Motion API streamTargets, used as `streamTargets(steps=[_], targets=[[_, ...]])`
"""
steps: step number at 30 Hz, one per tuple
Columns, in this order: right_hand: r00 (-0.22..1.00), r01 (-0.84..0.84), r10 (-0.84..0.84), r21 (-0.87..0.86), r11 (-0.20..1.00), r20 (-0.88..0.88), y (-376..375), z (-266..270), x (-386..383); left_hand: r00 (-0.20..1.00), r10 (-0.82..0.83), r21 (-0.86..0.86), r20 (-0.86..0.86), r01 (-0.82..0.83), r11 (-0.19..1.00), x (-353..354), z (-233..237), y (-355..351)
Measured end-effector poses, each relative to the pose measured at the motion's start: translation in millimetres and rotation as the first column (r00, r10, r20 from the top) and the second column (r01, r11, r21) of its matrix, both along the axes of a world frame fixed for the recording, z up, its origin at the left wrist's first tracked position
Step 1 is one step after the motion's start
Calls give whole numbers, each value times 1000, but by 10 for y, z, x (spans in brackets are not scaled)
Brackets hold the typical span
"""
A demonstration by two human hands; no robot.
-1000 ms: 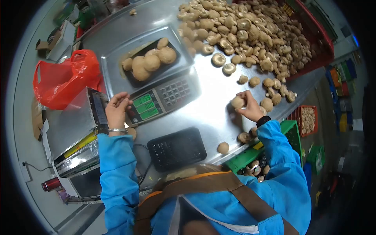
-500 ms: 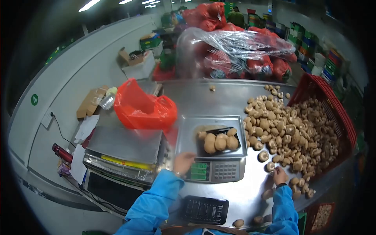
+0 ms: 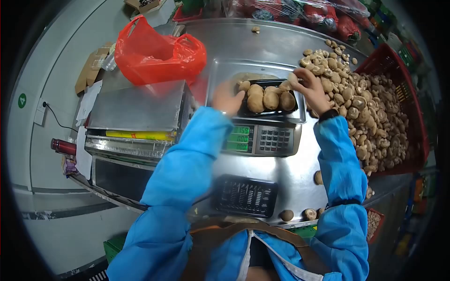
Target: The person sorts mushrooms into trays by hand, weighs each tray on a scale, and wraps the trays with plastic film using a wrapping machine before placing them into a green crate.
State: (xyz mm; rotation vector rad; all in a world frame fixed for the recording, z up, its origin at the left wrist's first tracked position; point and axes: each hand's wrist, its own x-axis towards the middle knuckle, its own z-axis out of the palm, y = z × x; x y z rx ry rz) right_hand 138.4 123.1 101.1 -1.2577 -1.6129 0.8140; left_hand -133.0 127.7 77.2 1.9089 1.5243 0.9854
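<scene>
A black tray with several brown mushrooms in it sits on the metal pan of a digital scale. My right hand pinches a pale mushroom at the tray's right back corner. At the tray's left end is my left hand, slightly blurred, its thumb spread toward the mushrooms and its fingers apart with nothing in them. The scale's green display is lit. To the right, a large heap of mushrooms spills from a tipped red crate.
A second black tray lies near the table's front edge, with loose mushrooms to its right. On the left stand a red plastic bag and a flat-topped metal machine. Wrapped red bags are piled beyond the table.
My view has tilted down. My right hand has moved from the heap to the tray with a mushroom, and my left hand has risen from beside the display to the tray's left end.
</scene>
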Motion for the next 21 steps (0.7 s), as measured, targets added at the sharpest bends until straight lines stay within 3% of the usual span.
streamTargets(steps=[1,3,5,6,7,9,10,12,14,15,17,18,19,20,21], targets=[[997,-20,18,-32,999,-79,85,64,-176,1000,2,0,0,-2,1000,56,-30,76],[994,13,-18,46,999,111,272,56,-382,1000,30,-3,7,-30,1000,150,-69,180],[827,37,-27,-5,999,562,278,41,-504,1000,8,-51,22,-6,999,198,-91,219],[761,-45,1,51,998,649,345,-166,-478,1000,-1,75,-6,2,997,223,-183,247],[835,-103,7,144,984,551,323,-256,-503,999,-6,198,-38,14,980,248,-255,269],[850,-31,-45,135,990,524,255,-300,-489,998,19,157,-59,-10,988,275,-350,333],[911,-48,29,35,998,412,196,-182,-534,1000,7,175,-17,-4,985,281,-376,374],[904,-69,8,130,989,427,239,-296,-487,1000,-18,183,17,15,983,291,-388,336],[901,-59,-10,146,987,433,228,-325,-473,943,138,7,304,-147,989,315,-243,256],[862,-20,-54,140,990,505,213,-328,-472,945,131,6,300,-139,990,335,-277,259],[815,23,-96,133,991,572,185,-322,-479,704,321,-352,634,-107,930,362,-368,269],[853,-30,-43,131,991,520,188,-303,-487,801,263,-335,537,-83,938,369,-374,264],[884,-86,14,132,987,467,202,-288,-493,799,266,-336,539,-85,938,365,-383,242],[883,-90,17,132,987,470,246,-330,-470,911,219,-245,350,-137,960,361,-394,205],[949,-84,81,-1,996,305,308,-422,-420,974,181,-142,136,-161,977,350,-277,142]])
